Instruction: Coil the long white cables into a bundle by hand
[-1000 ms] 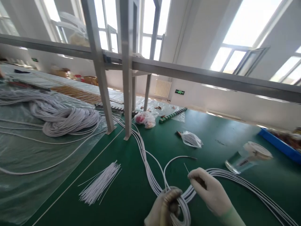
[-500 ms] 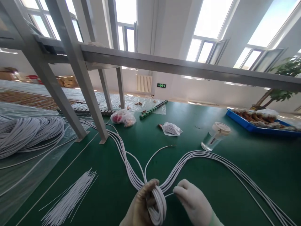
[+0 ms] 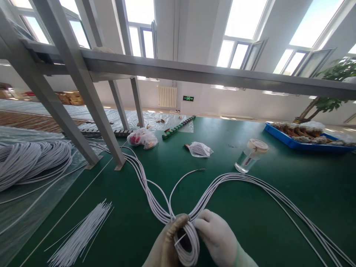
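My left hand (image 3: 168, 239), in a stained glove, is closed around a looped bundle of white cable (image 3: 191, 243) at the bottom centre, thumb over its top. A short white tie (image 3: 180, 239) shows across the opening of the loop. Against the loop's right side my right hand (image 3: 215, 233), in a white glove, is pinched closed at the tie's other end; its fingertips are partly hidden. Cable strands run from the bundle up left and off to the right. One loose cable end (image 3: 185, 177) curves up above the hands.
To the left lie a pile of thin white ties (image 3: 80, 235) and a big cable coil (image 3: 33, 159). Metal posts (image 3: 97, 122) rise from the green table (image 3: 133, 222). Farther back are a clear jar (image 3: 247, 157), a small bag (image 3: 200, 149), a plastic bag (image 3: 143, 138) and a blue tray (image 3: 294, 146).
My right hand has moved left, from apart to against the cable bundle. The tie, earlier stretched between hand and bundle, now shows inside the loop. The view has shifted slightly.
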Demonstrator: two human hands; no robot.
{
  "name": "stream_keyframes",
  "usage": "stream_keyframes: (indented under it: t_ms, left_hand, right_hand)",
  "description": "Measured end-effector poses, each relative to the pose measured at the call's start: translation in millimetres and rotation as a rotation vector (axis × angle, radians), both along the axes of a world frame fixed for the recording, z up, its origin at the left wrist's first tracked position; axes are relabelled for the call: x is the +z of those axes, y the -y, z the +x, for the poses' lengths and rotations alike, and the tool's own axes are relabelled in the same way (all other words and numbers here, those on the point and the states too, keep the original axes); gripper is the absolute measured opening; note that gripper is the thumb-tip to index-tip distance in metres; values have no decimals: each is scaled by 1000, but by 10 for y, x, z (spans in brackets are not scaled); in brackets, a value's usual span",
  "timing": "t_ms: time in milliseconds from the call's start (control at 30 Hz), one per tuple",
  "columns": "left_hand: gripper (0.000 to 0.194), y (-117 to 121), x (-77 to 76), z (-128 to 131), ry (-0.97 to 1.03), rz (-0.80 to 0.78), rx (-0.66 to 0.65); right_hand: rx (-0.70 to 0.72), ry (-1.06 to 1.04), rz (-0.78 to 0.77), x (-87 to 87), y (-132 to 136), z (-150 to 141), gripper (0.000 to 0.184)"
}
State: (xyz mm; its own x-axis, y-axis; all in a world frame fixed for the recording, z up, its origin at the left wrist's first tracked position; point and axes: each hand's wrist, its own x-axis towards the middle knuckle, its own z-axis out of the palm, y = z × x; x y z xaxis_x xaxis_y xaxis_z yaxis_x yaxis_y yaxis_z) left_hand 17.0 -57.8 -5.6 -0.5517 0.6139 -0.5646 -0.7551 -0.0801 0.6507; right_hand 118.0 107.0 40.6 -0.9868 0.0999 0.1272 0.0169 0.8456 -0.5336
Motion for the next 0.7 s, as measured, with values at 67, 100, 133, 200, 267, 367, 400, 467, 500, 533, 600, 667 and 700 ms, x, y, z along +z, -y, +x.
stream_keyframes:
  t_ms: [67, 100, 133, 200, 267, 367, 400, 467, 500, 533, 600, 667, 700]
  left_hand:
    - [15, 23, 110, -20, -37, 20, -73]
    - [14, 31, 189, -31, -61, 36, -90]
    - [13, 33, 272, -38, -70, 38, -100]
    - [15, 17, 417, -41, -64, 42, -122]
    - [16, -13, 502, -36, -45, 43, -63]
    - [18, -36, 533, -37, -19, 30, 42]
    - [18, -32, 533, -43, -13, 24, 49]
    - [20, -10, 535, -59, -12, 11, 24]
    - [19, 2, 538, -67, -26, 3, 4]
    - [18, 13, 542, -72, -49, -7, -19]
    - [15, 24, 546, -74, -102, -51, -75]
    - [15, 23, 546, -67, -147, -84, -120]
    - [16, 22, 545, -62, -166, -86, -128]
  right_hand:
    - [-28, -15, -58, 1, 12, -3, 23]
    - [-40, -27, -98, 14, 18, -6, 24]
    - [-49, -42, -142, 35, 25, -8, 24]
    - [-72, -71, -255, 91, 39, -8, 24]
    - [-114, -68, -389, 149, 60, 3, 25]
    - [-183, -1, -493, 197, 121, 26, 33]
    - [-211, 35, -483, 197, 152, 29, 45]
    - [-271, 104, -421, 175, 223, 22, 69]
    - [-301, 134, -388, 156, 260, 10, 76]
    - [-321, 155, -362, 135, 295, -4, 78]
    - [-353, 179, -333, 88, 351, -38, 77]
    - [-384, 180, -314, 40, 377, -63, 73]
    - [-380, 160, -296, 17, 377, -68, 69]
